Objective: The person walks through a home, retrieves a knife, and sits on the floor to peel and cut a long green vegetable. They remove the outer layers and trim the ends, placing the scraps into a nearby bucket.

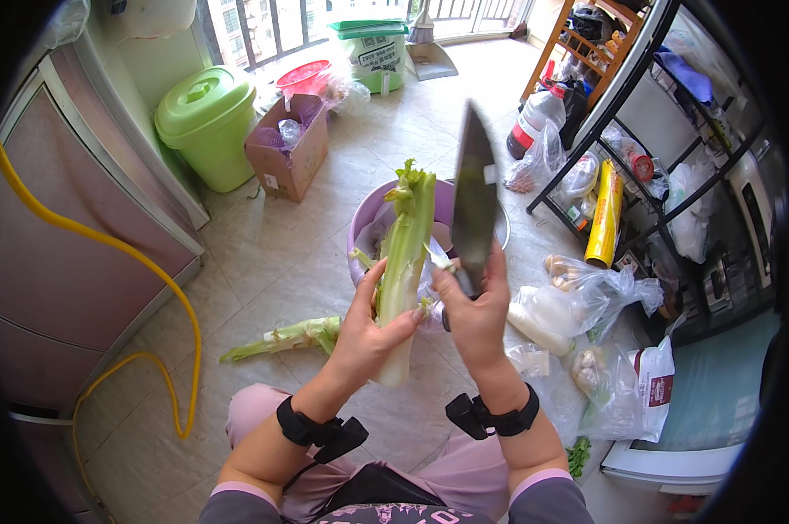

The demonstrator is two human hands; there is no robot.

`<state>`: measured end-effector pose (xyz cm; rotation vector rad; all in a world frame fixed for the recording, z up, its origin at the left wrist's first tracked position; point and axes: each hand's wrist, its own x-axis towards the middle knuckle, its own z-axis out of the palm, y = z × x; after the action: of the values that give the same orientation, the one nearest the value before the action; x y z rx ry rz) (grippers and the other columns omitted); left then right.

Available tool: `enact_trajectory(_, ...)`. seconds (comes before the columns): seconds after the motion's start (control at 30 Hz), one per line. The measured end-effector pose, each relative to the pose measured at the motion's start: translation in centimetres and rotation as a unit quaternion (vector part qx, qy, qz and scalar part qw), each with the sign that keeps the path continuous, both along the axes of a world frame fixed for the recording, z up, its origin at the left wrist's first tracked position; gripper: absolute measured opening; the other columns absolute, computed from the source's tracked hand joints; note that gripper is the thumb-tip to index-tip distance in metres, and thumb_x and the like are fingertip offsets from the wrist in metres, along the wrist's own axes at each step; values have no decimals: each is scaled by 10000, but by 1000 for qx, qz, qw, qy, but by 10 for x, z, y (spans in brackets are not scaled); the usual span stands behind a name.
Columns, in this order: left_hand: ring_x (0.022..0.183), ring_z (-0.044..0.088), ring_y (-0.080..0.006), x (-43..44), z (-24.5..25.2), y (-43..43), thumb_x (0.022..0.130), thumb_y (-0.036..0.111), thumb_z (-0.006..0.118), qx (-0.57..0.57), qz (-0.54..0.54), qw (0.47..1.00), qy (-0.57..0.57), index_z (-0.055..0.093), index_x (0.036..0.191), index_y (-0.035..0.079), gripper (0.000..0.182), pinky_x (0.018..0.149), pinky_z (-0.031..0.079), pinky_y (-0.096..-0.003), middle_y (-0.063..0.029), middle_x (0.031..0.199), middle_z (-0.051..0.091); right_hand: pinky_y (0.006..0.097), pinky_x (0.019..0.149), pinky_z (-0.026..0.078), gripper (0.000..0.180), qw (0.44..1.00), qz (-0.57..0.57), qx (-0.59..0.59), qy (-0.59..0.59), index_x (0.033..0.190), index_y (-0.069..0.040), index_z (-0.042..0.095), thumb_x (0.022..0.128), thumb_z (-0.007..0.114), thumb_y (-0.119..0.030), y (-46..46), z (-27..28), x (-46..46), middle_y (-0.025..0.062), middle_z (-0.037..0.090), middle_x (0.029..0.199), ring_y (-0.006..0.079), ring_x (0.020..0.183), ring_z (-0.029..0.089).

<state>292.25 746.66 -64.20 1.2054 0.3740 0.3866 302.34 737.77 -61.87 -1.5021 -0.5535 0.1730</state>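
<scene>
My left hand (375,324) grips a thick, pale green, peeled-looking stalk (407,255), perhaps celtuce, with a few small leaves at its far end. In my right hand (476,308) is a wide-bladed kitchen knife (474,196), its blade pointing away from me and clear of the stalk. A thin pale strip of peel (439,254) lies between the knife and the stalk, by my right thumb. Beneath both hands stands a purple bucket (362,226) with a plastic bag in it. On the floor left of my left hand rests another stalk (280,339) with rough skin.
A yellow hose (126,245) curves over the floor at left. Beyond stand a lidded green bin (204,124) and a cardboard box (289,154). At right are plastic bags of vegetables (548,314) beside a black metal rack (604,141) and a large drink bottle (535,121).
</scene>
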Motion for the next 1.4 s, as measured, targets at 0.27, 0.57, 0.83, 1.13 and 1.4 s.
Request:
enact_trajectory(0.27, 946, 536, -174, -2, 0, 5, 750, 130, 656, 13, -53, 998, -6, 259, 1367, 52, 738, 807, 440, -295, -118, 1075, 525, 230, 590, 460, 176, 979, -146, 143, 24, 927, -32, 508, 794, 617, 8, -27, 32, 38, 31, 563, 797, 100, 636, 552)
enact_trajectory(0.57, 900, 568, -189, -1, -3, 24, 735, 123, 642, 305, -65, 950, -23, 306, 1359, 86, 710, 752, 468, -295, -125, 1039, 560, 251, 595, 440, 158, 957, -212, 196, 7, 909, 2, 535, 775, 618, 12, -52, 54, 56, 58, 567, 749, 130, 638, 538)
enact_trajectory(0.83, 777, 574, -165, 5, -12, 51, 837, 275, 552, -139, 1, 988, -73, 329, 1296, 92, 542, 658, 511, -294, -135, 984, 567, 229, 573, 445, 135, 975, -191, 114, -9, 914, 15, 568, 804, 625, -40, -66, 56, 63, 56, 598, 747, 110, 628, 559)
enact_trajectory(1.13, 925, 554, -176, 29, -31, 54, 848, 302, 539, -259, 36, 958, -120, 369, 1261, 96, 491, 751, 504, -342, -120, 1027, 545, 224, 705, 449, 269, 997, 55, -59, 20, 1063, 7, 521, 827, 621, -76, -2, -25, 33, 58, 620, 981, 67, 786, 528)
enact_trajectory(1.4, 826, 609, -193, 30, -26, 51, 860, 317, 531, -317, -17, 939, -133, 473, 1133, 47, 388, 740, 532, -315, -129, 986, 599, 211, 658, 475, 712, 991, 127, -8, 41, 1334, -81, 324, 719, 664, 35, 4, -26, 24, 89, 606, 1043, 50, 701, 524)
